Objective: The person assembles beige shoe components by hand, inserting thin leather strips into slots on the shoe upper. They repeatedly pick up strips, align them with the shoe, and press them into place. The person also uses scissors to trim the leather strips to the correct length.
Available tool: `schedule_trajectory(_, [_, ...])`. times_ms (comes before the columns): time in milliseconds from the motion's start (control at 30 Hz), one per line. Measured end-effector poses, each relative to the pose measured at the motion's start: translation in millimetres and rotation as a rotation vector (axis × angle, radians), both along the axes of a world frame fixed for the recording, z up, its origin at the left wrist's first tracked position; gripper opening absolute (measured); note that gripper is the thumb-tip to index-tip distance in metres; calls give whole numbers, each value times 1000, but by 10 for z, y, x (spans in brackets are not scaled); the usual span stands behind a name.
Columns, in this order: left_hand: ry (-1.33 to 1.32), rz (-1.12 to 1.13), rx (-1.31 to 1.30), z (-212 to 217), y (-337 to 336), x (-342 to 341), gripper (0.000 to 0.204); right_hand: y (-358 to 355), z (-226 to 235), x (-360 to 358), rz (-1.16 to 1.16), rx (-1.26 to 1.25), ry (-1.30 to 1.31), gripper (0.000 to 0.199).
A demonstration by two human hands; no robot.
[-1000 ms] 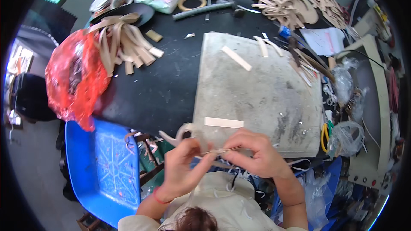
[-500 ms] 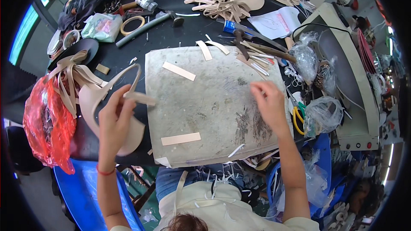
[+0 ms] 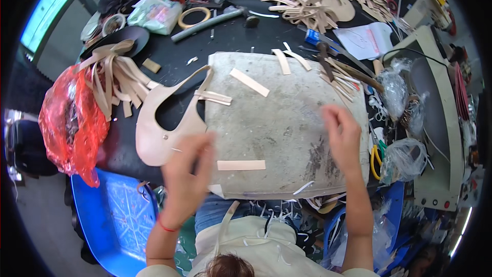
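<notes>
A beige leather piece (image 3: 154, 149), cut with a large curved opening and a loop-like strap, lies on the black table at the left edge of the worn grey board (image 3: 256, 133). It looks like a shoe upper, and a short doubled tab on its strap rests over the board. Just in front of it hovers my left hand (image 3: 188, 177), blurred, its thumb and fingers apart and nothing visible in them. Above the board's right side my right hand (image 3: 342, 136) has its fingertips pinched together. Whether they hold something small I cannot make out. A beige strip (image 3: 241, 165) lies near the board's front edge.
More beige strips (image 3: 249, 82) lie on the board, with a hammer (image 3: 324, 59) at its back right. Left are strapped leather pieces (image 3: 115, 79) and a red plastic bag (image 3: 74, 123). Yellow-handled scissors (image 3: 376, 161) sit right. A blue bin (image 3: 115, 215) stands below the table's left side.
My left hand has let go of the leather piece, which now lies flat, and moved back toward me. My right hand stays pinched over the board. The whole view has shifted.
</notes>
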State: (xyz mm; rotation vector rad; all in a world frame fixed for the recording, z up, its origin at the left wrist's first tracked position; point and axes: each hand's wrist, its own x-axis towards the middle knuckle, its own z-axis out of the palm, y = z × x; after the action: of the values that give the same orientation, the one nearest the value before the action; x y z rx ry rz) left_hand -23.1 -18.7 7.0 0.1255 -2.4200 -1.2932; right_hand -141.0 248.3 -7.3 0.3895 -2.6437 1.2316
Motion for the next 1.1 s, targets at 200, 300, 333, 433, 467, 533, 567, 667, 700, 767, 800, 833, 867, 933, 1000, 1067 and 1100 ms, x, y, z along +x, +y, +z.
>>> schedule_trajectory(200, [-282, -283, 949, -161, 548, 205, 20, -523, 305, 798, 394, -176, -241, 14])
schedule_trajectory(300, [-285, -250, 889, -252, 561, 249, 14, -551, 294, 902, 448, -133, -154, 15])
schedule_trajectory(333, [-265, -225, 889, -249, 574, 259, 13, -572, 280, 921, 457, -107, -107, 16])
schedule_trajectory(433, [-224, -164, 841, -214, 597, 279, 10, -618, 209, 944, 468, 78, 302, 22])
schedule_trajectory(467, [-216, -150, 798, -207, 586, 289, 9, -621, 222, 932, 505, 120, 356, 24])
schedule_trajectory(533, [-158, -123, 621, -163, 567, 308, 7, -621, 276, 868, 579, 207, 465, 28])
schedule_trajectory(567, [-112, -113, 488, -111, 563, 319, 6, -621, 307, 849, 611, 236, 465, 29])
schedule_trajectory(667, [-32, -80, 279, -78, 564, 336, 4, -639, 350, 836, 669, 280, 476, 31])
schedule_trajectory(700, [-15, -69, 241, -77, 568, 342, 4, -656, 319, 859, 659, 265, 486, 31])
schedule_trajectory(767, [-37, -65, 288, -64, 573, 370, 4, -683, 244, 893, 628, 194, 494, 30])
schedule_trajectory(800, [-47, -63, 311, -61, 577, 383, 4, -692, 196, 903, 607, 138, 492, 29])
schedule_trajectory(833, [-65, -55, 376, -62, 579, 389, 4, -703, 159, 908, 584, 82, 489, 28])
schedule_trajectory(867, [-90, -49, 441, -73, 584, 404, 4, -714, 125, 924, 567, 27, 432, 26])
schedule_trajectory(933, [-144, -36, 578, -107, 594, 432, 5, -733, 70, 954, 527, -83, 317, 22])
schedule_trajectory(1000, [-198, -22, 728, -181, 615, 448, 8, -733, 17, 980, 484, -144, 221, 19])
schedule_trajectory(1067, [-197, -32, 819, -231, 642, 456, 9, -726, 11, 989, 436, -203, 125, 17])
schedule_trajectory(1100, [-196, -39, 864, -237, 656, 451, 9, -718, 25, 985, 409, -231, 77, 16])
